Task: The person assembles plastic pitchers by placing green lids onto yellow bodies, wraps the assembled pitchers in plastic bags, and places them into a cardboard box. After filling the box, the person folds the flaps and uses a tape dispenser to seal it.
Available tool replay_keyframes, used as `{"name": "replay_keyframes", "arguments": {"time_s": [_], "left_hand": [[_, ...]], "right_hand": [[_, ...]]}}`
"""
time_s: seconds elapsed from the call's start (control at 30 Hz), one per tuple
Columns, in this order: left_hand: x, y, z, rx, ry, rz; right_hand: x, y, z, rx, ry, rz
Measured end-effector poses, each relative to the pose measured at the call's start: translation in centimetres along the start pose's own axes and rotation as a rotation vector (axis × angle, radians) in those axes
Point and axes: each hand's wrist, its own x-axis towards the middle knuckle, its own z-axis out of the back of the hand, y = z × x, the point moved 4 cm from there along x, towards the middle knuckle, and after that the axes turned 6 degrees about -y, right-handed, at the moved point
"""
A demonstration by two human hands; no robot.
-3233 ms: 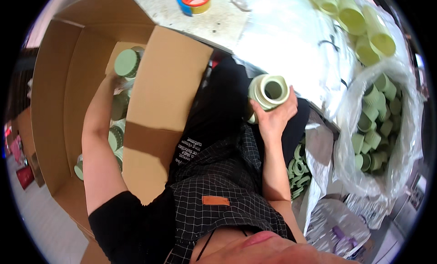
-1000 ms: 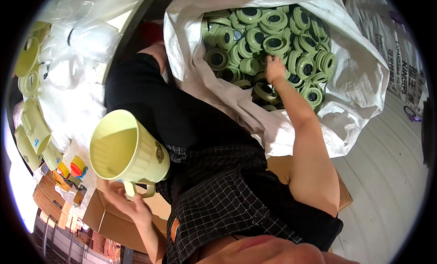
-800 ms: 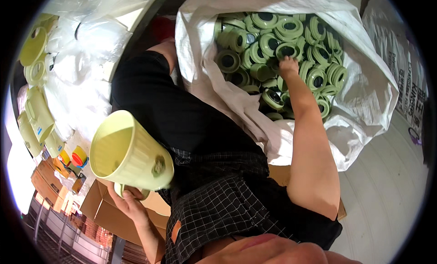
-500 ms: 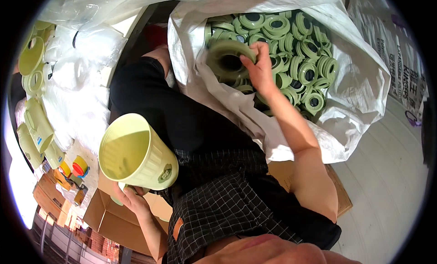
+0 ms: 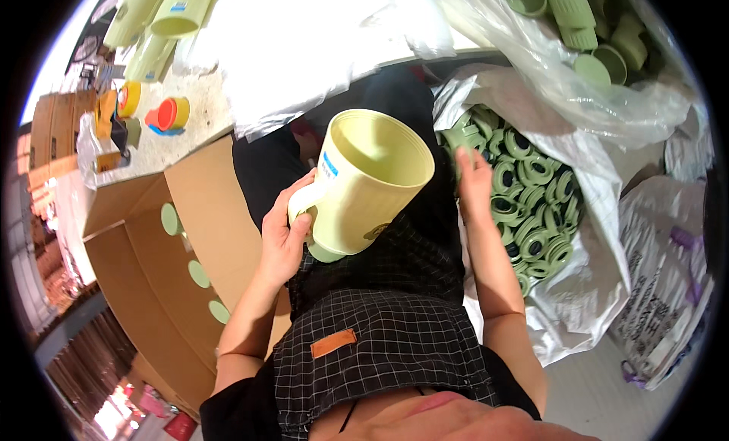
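My left hand (image 5: 285, 232) is closed round the handle of a pale yellow-green jug (image 5: 368, 205). The jug tilts over my lap with its wide mouth up, showing a hollow inside. A blue sticker marks its side, and a darker green base shows underneath. Over the near edge of a white woven sack, my right hand (image 5: 474, 184) has its fingers closed on a green round lid (image 5: 460, 137), slightly blurred and partly covered by the fingers. Many green lids with dark rings (image 5: 534, 170) fill the sack (image 5: 581, 304).
An open cardboard box (image 5: 144, 289) with several green-bottomed pieces stands at my left. Tape rolls (image 5: 168, 114) and yellow-green jugs (image 5: 182, 12) lie on the table at upper left, beside white plastic bags (image 5: 296, 53). Clear plastic (image 5: 562, 84) covers green parts at upper right.
The view has turned, so the sack now sits nearer my right side. The jug is more upright in front of me. My right hand has drawn the lid toward the sack's near edge.
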Motion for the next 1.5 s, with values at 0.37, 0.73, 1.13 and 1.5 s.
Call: {"name": "replay_keyframes", "arguments": {"time_s": [0.37, 0.73, 1.13, 1.5], "left_hand": [[-0.1, 0.7, 1.1, -0.306, 0.116, 0.111], [-3.0, -0.6, 0.3, -0.069, -0.037, -0.046], [4.0, 0.8, 2.6, -0.171, -0.058, -0.031], [21.0, 7.4, 2.2, 0.424, -0.267, -0.301]], "right_hand": [[-2.9, 17.6, -4.1, -0.258, 0.78, 0.982], [-5.0, 18.7, -5.8, -0.3, 0.816, 0.841], [-2.3, 17.7, -10.6, -0.147, 0.713, -0.455], [3.9, 15.5, -12.6, -0.08, 1.044, 0.078]]}}
